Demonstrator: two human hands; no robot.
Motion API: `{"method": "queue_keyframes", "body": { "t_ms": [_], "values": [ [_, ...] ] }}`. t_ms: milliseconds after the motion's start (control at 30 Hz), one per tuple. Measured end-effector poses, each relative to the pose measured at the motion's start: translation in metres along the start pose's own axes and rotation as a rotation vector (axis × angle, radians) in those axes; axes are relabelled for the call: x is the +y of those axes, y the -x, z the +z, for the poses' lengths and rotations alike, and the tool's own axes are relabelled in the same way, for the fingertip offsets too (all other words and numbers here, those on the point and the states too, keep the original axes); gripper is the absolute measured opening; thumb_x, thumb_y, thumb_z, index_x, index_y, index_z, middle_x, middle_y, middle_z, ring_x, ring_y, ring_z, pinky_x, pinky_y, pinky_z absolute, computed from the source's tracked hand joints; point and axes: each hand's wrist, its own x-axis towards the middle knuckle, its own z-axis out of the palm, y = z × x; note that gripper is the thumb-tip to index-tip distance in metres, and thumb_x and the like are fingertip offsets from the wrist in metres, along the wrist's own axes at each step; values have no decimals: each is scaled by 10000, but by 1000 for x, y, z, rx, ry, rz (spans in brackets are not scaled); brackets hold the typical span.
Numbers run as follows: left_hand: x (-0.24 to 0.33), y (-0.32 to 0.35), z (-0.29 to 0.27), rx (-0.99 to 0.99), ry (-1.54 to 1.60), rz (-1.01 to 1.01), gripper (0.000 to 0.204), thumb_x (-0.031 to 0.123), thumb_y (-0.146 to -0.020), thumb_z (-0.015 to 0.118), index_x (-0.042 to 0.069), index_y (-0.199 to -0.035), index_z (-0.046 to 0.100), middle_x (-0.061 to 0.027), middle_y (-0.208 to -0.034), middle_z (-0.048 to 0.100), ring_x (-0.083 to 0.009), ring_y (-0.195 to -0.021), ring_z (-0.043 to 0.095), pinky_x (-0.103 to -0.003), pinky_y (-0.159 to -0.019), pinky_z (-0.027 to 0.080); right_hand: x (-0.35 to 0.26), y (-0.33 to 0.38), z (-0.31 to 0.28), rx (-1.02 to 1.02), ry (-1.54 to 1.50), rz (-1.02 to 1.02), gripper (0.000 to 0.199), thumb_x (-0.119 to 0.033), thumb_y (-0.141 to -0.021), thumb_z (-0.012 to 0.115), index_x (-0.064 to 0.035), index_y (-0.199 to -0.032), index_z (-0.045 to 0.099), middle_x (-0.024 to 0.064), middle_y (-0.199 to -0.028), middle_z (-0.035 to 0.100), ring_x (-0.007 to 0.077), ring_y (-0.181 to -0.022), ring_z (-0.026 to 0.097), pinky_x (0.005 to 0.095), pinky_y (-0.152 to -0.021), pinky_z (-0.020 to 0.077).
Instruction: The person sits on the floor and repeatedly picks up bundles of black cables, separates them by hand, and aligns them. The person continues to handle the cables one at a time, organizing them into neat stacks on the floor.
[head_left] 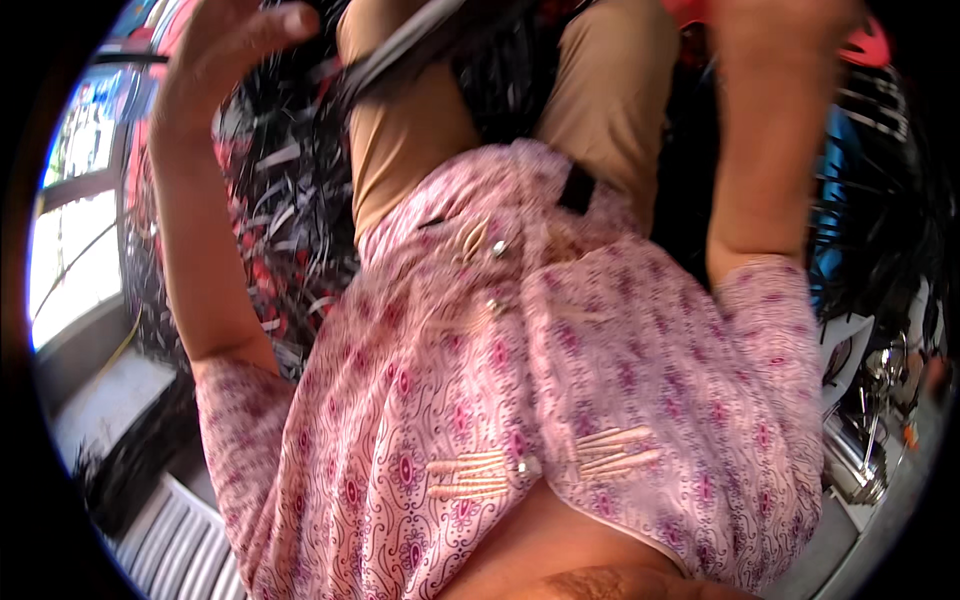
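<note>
My left hand [225,50] is raised at the upper left, partly cut off by the top edge. Its thumb stretches out to the side, and nothing shows in the part of the hand in view. My right hand [785,22] reaches the upper right edge; motion smears it and its fingers are out of sight. Between the two, a dark grey, flat, blurred strip [415,45] slants over my left knee. No hand visibly touches it. Around my legs lies a heap of shredded black and silvery strips [285,165] with red bits among them.
On the right are a blue slatted thing [830,200] and a shiny metal cylinder [855,455] among other metal items. A white slatted piece [180,545] stands at the lower left, near a grey ledge [110,400] under a bright window [75,260].
</note>
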Motion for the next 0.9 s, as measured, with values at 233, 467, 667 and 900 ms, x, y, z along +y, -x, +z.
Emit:
{"method": "queue_keyframes", "body": {
  "t_ms": [233,467,667,900],
  "values": [
    [40,-28,109,90,626,-173,672,176,-704,850,-33,-1224,478,-55,-1077,581,-141,-1023,540,-279,-855,465,-10,28,43,223,-118,330,318,-350,-895,659,-57,-790,592,14,-615,534,51,-519,446,210,-484,332],
    [79,-45,132,27,175,-268,219,137,-904,637,-36,-1022,575,-30,-708,602,-109,-602,576,-218,-533,446,-30,58,9,190,453,-13,268,-249,-843,736,-47,-787,568,2,-775,569,61,-690,514,230,-620,425],
    [72,-49,145,-207,378,-256,249,-11,-887,598,-60,-1128,558,-76,-812,622,-150,-679,619,-238,-583,501,-40,88,6,267,207,114,239,-224,-860,716,-56,-779,565,12,-805,571,62,-710,521,235,-628,436],
    [76,-57,177,-162,544,-460,263,242,-972,534,-11,-1023,584,50,-606,426,-24,-503,317,-189,-460,234,-39,116,-25,415,326,274,285,-333,-880,680,-67,-807,608,3,-818,589,79,-748,529,247,-691,441]
  ]
}}
